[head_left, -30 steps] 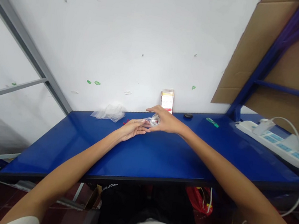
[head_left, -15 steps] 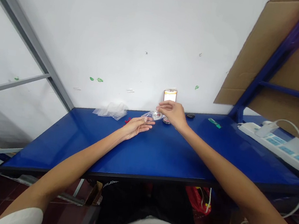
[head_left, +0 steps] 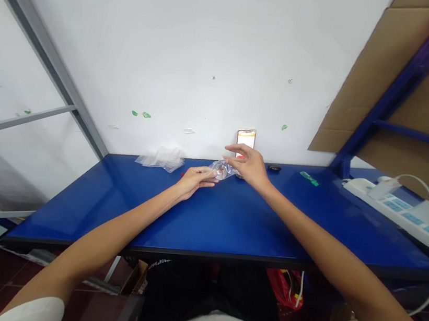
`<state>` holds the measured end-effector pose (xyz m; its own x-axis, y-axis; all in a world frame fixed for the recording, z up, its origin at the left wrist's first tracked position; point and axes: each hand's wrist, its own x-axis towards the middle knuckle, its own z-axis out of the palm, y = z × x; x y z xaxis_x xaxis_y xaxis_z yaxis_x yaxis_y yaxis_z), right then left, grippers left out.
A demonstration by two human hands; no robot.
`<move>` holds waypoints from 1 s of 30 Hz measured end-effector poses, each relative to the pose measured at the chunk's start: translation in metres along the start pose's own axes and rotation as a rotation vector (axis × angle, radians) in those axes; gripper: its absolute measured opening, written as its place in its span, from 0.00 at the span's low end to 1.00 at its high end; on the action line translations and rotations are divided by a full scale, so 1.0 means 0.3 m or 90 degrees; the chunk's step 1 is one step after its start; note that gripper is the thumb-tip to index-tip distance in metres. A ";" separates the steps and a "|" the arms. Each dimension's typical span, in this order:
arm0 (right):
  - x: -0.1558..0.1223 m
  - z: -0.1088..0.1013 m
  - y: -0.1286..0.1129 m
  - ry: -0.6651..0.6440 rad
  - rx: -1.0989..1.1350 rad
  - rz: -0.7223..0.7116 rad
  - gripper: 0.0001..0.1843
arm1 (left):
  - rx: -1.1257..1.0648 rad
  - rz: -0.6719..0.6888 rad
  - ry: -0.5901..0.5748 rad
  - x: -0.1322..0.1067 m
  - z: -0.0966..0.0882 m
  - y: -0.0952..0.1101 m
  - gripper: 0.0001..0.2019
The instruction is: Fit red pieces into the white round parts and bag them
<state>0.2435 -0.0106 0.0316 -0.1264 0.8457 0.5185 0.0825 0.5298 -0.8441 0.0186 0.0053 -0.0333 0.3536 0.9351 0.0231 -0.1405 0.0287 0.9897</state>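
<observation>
In front of the phone [head_left: 246,137], the small clear bag [head_left: 222,170] runs sideways between the hands: left hand [head_left: 192,178] pinches one end, right hand [head_left: 251,166] meets the other, half-spread, grip unclear

blue tabletop, white wall, small spots of colour

the tabletop [head_left: 230,220] is a plain, glossy deep blue with pale reflections. the wall [head_left: 213,50] is white, flecked with a few green specks. the small clear bag [head_left: 223,170] shows red and silver through its film, and the heap of bags [head_left: 161,158] is clear to milky white. the phone [head_left: 246,137] has a white screen with a yellow top edge and a red band low down. the power strip [head_left: 401,212] is white with pale blue sockets. the cardboard [head_left: 360,74] is plain brown, the shelf frame [head_left: 397,90] blue, the window frame [head_left: 42,59] grey. a small green piece [head_left: 309,178] and a black disc [head_left: 274,167] stand out on the blue. the sleeves [head_left: 34,316] are white.
</observation>
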 end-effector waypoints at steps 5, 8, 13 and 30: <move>0.037 -0.051 0.045 0.133 -0.011 -0.049 0.18 | 0.209 0.139 0.140 0.004 -0.039 0.024 0.12; 0.071 -0.093 0.094 0.184 -0.020 -0.025 0.20 | 0.487 0.279 0.063 -0.006 -0.042 0.028 0.07; 0.083 -0.087 0.166 0.180 0.052 0.076 0.25 | 0.769 0.372 -0.132 -0.021 -0.016 0.028 0.07; 0.020 0.052 0.194 -0.056 0.126 0.022 0.31 | 0.257 0.189 0.158 0.031 -0.172 0.159 0.21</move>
<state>0.2322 0.0243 -0.0167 -0.2141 0.8497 0.4819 -0.1058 0.4702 -0.8762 -0.0326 0.0336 0.0068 0.1183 0.9387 0.3238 0.1816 -0.3411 0.9223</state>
